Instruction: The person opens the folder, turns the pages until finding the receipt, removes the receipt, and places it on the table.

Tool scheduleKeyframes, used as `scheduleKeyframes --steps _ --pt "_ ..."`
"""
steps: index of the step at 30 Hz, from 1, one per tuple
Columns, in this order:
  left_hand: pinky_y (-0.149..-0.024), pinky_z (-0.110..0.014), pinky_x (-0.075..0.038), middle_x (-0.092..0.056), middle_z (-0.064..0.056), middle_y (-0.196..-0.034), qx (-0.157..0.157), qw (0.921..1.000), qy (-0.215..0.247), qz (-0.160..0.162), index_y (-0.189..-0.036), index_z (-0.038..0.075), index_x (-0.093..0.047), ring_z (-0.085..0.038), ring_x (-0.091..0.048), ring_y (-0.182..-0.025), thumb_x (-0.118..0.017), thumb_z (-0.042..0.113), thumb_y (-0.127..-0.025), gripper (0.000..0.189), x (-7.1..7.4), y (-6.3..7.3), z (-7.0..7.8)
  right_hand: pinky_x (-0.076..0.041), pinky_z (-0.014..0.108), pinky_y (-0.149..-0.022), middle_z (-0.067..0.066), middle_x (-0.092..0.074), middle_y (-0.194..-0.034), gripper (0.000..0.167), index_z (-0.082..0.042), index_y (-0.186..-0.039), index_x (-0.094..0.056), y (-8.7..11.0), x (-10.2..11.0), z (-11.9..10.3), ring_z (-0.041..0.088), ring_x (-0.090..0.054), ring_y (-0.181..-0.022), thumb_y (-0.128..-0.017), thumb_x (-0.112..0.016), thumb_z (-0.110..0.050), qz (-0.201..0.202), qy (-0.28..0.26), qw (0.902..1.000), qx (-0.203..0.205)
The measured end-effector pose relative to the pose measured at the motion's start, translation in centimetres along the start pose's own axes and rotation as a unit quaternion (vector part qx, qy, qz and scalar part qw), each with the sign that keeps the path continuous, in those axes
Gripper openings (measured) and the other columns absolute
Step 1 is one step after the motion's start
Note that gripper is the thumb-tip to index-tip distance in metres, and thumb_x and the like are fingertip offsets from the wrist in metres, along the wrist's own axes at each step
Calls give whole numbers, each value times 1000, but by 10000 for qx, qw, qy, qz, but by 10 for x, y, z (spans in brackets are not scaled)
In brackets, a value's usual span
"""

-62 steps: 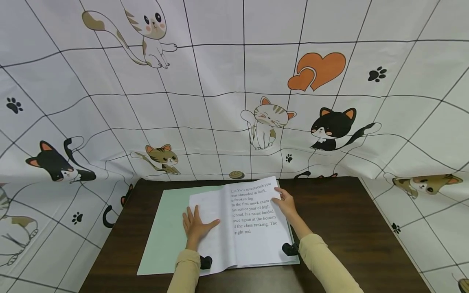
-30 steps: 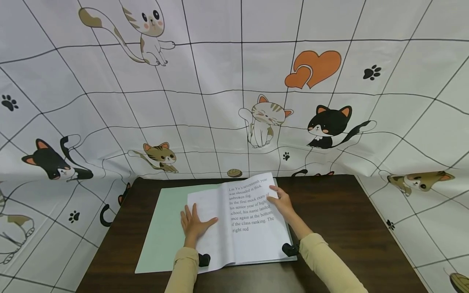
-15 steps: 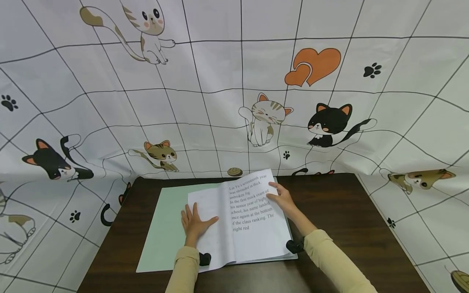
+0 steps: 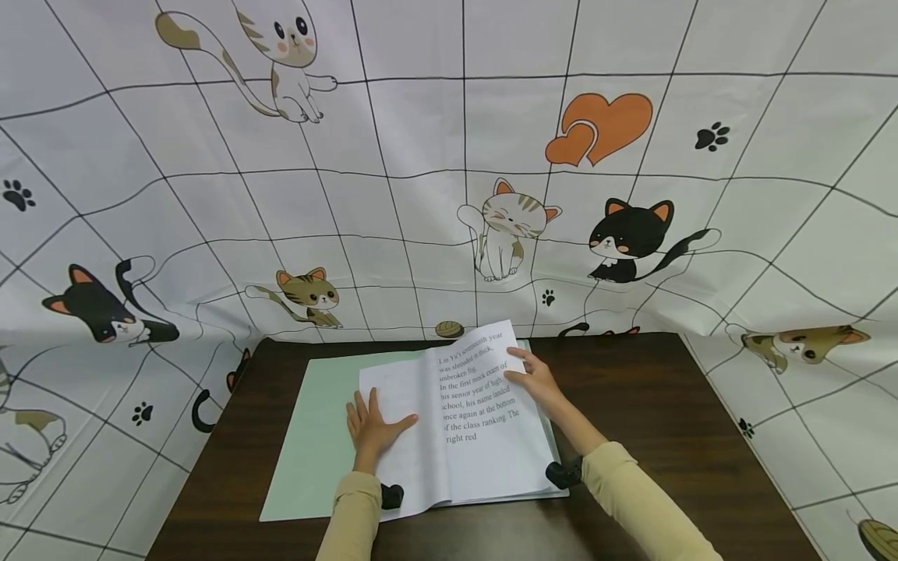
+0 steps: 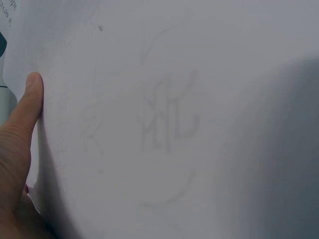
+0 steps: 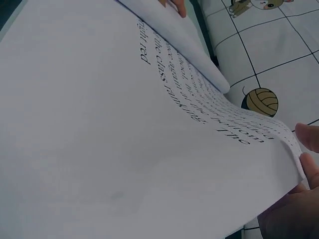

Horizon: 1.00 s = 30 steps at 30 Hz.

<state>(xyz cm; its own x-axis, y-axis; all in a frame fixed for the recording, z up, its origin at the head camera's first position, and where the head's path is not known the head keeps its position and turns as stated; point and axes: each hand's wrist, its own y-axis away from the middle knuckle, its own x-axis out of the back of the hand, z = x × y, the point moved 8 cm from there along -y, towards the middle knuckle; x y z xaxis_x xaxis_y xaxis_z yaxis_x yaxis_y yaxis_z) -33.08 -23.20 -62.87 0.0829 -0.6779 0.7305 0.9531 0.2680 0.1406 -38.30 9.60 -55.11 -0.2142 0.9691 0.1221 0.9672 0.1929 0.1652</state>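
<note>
An open book with a pale green cover point(image 4: 309, 444) lies on the table. Its right page point(image 4: 491, 460) carries black print; the left page point(image 4: 414, 467) looks blank from above. My left hand point(image 4: 372, 428) rests on the left page with fingers spread, its thumb point(image 5: 31, 99) lying along the paper in the left wrist view. The right hand point(image 4: 539, 382) pinches the upper right edge of the printed page, between thumb and fingers. That page bows upward at its far corner, and in the right wrist view the raised sheet point(image 6: 124, 164) curves toward the fingertips point(image 6: 310, 172).
The book stands on a dark brown table point(image 4: 652, 436). A white cloth point(image 4: 421, 202) with grid lines and cartoon cats hangs behind and at both sides. Black wrist cameras point(image 4: 563, 473) sit at both cuffs, close over the pages.
My right hand has moved slightly left and up with the page edge, so the page's far corner is lifted and bowed more. The left hand stays in place on the left page.
</note>
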Motion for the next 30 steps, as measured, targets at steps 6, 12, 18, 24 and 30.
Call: scheduleKeyframes --steps 6,12,18,24,30 --pt "-117 -65 3 5 -29 -161 -23 10000 16 -11 -155 3 -15 -52 9 -147 -82 48 -70 117 0 -1 1 -58 28 -67 28 -59 -127 59 -14 -149 -39 -1 1 -5 16 -72 -83 -95 -59 -9 -229 -54 9997 65" --pt "-118 -64 3 5 -29 -162 1 10000 18 -15 -155 3 -15 -52 10 -147 -81 49 -71 117 2 0 2 -58 29 -69 27 -59 -129 59 -15 -150 -38 2 0 0 14 -71 -83 -95 -59 -11 -353 -56 9993 -69" --pt "-118 -64 3 5 -28 -162 50 10000 5 -6 -156 4 -15 -51 10 -148 -81 48 -72 116 4 4 4 -59 29 -67 26 -61 -126 62 -12 -151 -35 9 0 10 14 -72 -82 -94 -59 -9 -458 -222 9986 -143" --pt "-118 -65 3 5 -29 -162 23 10000 22 12 -155 2 -15 -52 10 -147 -81 46 -72 115 8 6 9 -59 29 -67 27 -63 -123 63 -10 -151 -35 13 -1 9 15 -73 -82 -93 -61 -10 -473 -319 9984 -52" --pt "-118 -65 4 4 -29 -161 26 10000 61 -19 -155 2 -16 -52 9 -148 -81 46 -71 115 5 5 6 -59 30 -68 26 -62 -123 63 -10 -151 -34 16 -3 8 16 -72 -84 -94 -61 -10 -543 -286 9981 -103"
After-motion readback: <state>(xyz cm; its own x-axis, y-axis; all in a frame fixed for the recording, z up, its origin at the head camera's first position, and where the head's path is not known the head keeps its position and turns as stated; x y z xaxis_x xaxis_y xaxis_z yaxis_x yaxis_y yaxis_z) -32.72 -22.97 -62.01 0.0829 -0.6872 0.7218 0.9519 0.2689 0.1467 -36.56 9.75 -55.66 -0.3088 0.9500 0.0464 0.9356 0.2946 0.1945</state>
